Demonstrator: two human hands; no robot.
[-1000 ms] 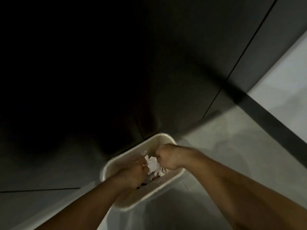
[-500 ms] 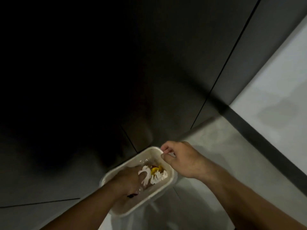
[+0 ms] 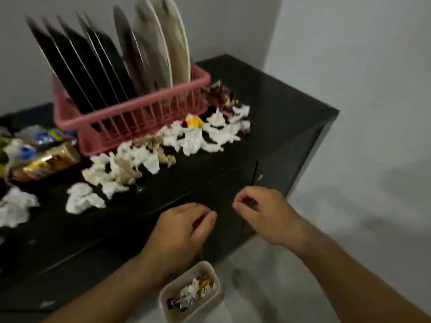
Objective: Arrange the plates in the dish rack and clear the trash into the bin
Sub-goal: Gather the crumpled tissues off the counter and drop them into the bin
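Note:
A pink dish rack [image 3: 130, 117] stands on the black cabinet top [image 3: 268, 108], holding several dark and pale plates [image 3: 149, 52] upright. Crumpled white tissues [image 3: 193, 138] and wrappers lie scattered in front of the rack and to its right. A small cream bin [image 3: 172, 308] sits on the floor below, with tissues and wrappers inside. My left hand [image 3: 179, 231] hovers above the bin near the cabinet's front edge, fingers loosely curled and holding nothing. My right hand [image 3: 263, 210] is beside it, also loosely curled and holding nothing.
Snack packets [image 3: 44, 162] and more tissue [image 3: 14, 208] lie at the left of the cabinet top. The cabinet has dark doors [image 3: 270, 176] facing me. A grey wall [image 3: 349, 54] and pale floor [image 3: 349, 217] are to the right.
My view has swung up from the bin to the cabinet top. Both hands have left the bin, dropped the tissue into it and risen to the cabinet's front edge.

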